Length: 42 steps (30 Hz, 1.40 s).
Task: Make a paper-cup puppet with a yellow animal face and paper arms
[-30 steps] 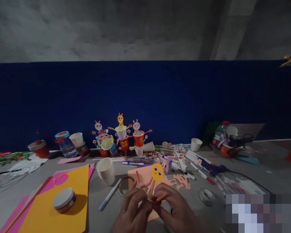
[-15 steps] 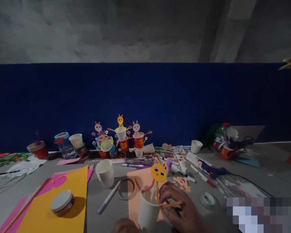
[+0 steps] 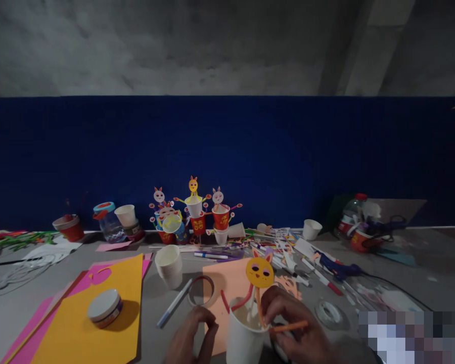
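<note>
A white paper cup (image 3: 242, 338) stands at the near table edge with a yellow cat-face cutout (image 3: 260, 271) on a stick rising from it and a red pipe cleaner (image 3: 240, 303) curling out to the left. My right hand (image 3: 293, 328) grips the cup's right rim, and an orange stick (image 3: 288, 327) lies across its fingers. My left hand (image 3: 193, 336) hovers just left of the cup, fingers curled toward the thumb, nothing visible in them.
A peach paper sheet (image 3: 222, 275) lies under the cup. Left of it are a tape ring (image 3: 200, 290), a pen (image 3: 173, 303), stacked white cups (image 3: 169, 265), yellow card (image 3: 94, 313) with a round tin (image 3: 105, 307). Finished cup figures (image 3: 195, 215) stand by the blue wall. Markers and a glue gun (image 3: 335, 265) are scattered right.
Both hands were together on the figure's stick; now the white cup stands in view, my left hand has come off to the left, and the cat-face sits higher and further right.
</note>
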Each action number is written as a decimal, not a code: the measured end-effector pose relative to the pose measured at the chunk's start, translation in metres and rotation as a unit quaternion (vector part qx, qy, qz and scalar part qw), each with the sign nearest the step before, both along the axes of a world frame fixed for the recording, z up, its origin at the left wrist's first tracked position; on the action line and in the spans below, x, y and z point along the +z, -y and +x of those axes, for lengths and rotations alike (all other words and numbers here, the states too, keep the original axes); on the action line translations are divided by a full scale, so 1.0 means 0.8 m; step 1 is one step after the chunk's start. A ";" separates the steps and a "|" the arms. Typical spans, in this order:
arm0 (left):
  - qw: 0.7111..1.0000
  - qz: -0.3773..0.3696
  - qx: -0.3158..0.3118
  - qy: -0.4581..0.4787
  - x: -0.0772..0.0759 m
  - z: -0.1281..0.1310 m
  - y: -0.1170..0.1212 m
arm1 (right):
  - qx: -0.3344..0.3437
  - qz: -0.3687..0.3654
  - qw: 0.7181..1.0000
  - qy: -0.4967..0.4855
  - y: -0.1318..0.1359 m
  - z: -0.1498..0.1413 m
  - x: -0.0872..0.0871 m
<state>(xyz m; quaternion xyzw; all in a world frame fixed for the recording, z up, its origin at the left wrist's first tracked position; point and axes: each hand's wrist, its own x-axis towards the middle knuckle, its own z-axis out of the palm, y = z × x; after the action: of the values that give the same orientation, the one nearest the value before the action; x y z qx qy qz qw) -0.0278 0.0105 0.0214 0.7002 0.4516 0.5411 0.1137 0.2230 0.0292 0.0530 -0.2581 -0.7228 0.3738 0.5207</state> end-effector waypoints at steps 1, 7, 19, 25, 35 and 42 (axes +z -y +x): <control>0.999 -0.021 -0.003 0.032 0.006 0.003 0.002 | 0.003 -0.003 1.000 -0.020 -0.002 0.001 -0.004; 0.979 -0.095 -0.073 0.165 0.037 0.023 0.011 | 0.014 -0.089 0.983 -0.162 -0.021 -0.001 -0.043; 0.952 -0.132 -0.164 0.223 0.056 0.044 0.001 | 0.056 -0.190 0.952 -0.232 -0.020 -0.015 -0.045; 0.960 -0.084 -0.237 0.127 0.046 0.034 -0.004 | 0.038 -0.132 0.968 -0.211 -0.022 -0.012 -0.050; 0.921 -0.134 -0.315 0.186 0.043 0.041 -0.003 | 0.050 -0.019 0.995 -0.090 -0.003 0.000 -0.001; 0.990 0.080 -0.065 0.096 0.005 0.024 -0.012 | 0.018 0.017 0.999 -0.031 -0.004 0.001 0.006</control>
<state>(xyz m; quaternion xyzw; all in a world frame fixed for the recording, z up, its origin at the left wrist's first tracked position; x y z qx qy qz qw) -0.0085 0.0201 0.0253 0.6799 0.3471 0.6317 0.1351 0.2240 0.0322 0.0574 -0.2246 -0.7173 0.3788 0.5399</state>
